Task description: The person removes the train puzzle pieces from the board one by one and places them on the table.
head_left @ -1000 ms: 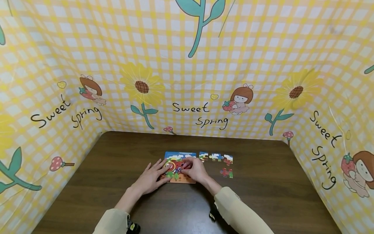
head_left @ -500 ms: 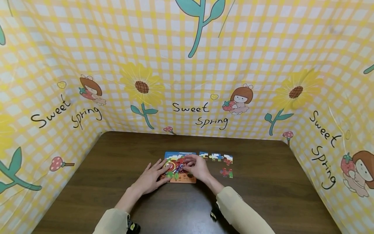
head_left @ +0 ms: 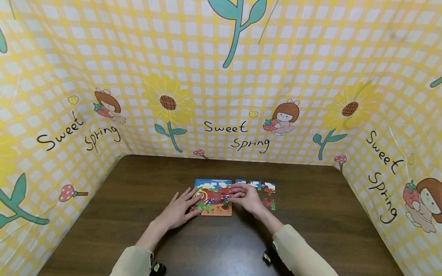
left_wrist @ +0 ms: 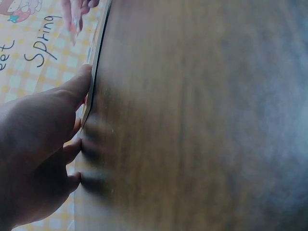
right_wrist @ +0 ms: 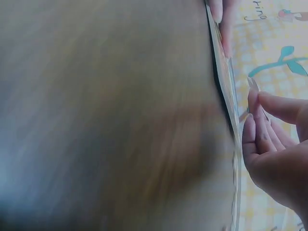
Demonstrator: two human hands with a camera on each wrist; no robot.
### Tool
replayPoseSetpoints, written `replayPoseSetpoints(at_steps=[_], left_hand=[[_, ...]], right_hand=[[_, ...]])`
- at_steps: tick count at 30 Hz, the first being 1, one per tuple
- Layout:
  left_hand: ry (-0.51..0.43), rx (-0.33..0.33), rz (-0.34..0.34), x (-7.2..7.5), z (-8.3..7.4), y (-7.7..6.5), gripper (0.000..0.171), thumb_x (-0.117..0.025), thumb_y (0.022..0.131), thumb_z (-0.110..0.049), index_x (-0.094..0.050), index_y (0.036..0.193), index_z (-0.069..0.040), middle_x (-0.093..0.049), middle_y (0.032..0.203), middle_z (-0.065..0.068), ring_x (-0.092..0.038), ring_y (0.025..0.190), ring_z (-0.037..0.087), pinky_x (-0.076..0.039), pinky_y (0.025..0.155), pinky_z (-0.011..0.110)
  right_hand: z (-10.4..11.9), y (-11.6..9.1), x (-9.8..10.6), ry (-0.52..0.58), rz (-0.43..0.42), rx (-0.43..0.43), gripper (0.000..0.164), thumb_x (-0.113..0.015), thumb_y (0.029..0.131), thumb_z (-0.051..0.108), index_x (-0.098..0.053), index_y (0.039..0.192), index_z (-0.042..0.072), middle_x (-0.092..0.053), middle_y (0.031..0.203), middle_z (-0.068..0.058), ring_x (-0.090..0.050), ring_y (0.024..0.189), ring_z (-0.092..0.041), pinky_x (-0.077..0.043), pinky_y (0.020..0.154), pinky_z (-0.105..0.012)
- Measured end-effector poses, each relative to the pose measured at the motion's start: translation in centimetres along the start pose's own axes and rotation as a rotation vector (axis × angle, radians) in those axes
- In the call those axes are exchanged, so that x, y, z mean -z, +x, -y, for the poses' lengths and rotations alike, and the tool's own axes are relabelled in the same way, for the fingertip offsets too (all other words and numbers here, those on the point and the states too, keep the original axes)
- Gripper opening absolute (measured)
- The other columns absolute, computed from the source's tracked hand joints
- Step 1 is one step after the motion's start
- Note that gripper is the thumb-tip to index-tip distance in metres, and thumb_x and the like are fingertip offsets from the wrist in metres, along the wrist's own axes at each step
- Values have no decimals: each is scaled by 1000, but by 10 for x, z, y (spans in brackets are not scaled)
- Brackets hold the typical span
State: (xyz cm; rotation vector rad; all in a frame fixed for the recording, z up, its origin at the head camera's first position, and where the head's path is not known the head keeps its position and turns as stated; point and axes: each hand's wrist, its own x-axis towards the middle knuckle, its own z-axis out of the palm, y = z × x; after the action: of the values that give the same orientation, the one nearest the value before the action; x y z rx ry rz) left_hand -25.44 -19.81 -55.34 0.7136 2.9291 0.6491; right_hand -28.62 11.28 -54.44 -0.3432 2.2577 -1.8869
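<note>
In the head view a colourful jigsaw puzzle [head_left: 215, 211] lies in a flat board with blue sky along its top. My left hand [head_left: 178, 212] rests on its left side with straight, spread fingers; the left wrist view shows that hand [left_wrist: 43, 130] at the board's edge. Over the board's right edge, my right hand [head_left: 246, 196] pinches a small puzzle piece [right_wrist: 253, 85] between thumb and fingers, seen nearly edge-on in the right wrist view. Its picture is mostly hidden by the fingers.
Loose puzzle pieces lie right of the board: one with sky and clouds [head_left: 256, 184], another with red and clouds [head_left: 270, 187], and a red-green one [head_left: 269, 203] partly behind my right hand. A checked cloth [head_left: 221, 92] walls the brown table [head_left: 138, 199].
My right hand has moved right, from over the puzzle's middle to its right edge, uncovering more of the picture. My left hand stays in place.
</note>
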Motion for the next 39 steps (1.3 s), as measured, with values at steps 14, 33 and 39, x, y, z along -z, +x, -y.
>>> replayPoseSetpoints(at_steps=[14,33,39], left_hand=[[-3,-7,-4,-2,1,0,68,-66,109,-50,-52,166,-17,-37,178,20,-32,166,50,-22,129,81],[-49,-45,-67,-13,15,1,72,-62,106,-63,-52,166,-23,-39,178,17,-33,165,50,-21,127,83],[-25,-29,-33,-8,9,2,69,-66,107,-54,-53,165,-18,-38,178,19,-32,165,50,-22,128,82]], right_hand=[[-7,-31,52,-114,-44,36,46,-78,94,-12,-65,138,-16,-74,126,-37,-76,88,-7,-61,78,-15],[-12,-44,75,-526,-111,123,39,-85,90,-5,-76,128,-3,-81,105,-15,-73,88,-18,-58,75,-23],[-13,-47,80,-669,-136,141,35,-92,86,2,-80,119,1,-76,114,-14,-66,104,-26,-55,91,-38]])
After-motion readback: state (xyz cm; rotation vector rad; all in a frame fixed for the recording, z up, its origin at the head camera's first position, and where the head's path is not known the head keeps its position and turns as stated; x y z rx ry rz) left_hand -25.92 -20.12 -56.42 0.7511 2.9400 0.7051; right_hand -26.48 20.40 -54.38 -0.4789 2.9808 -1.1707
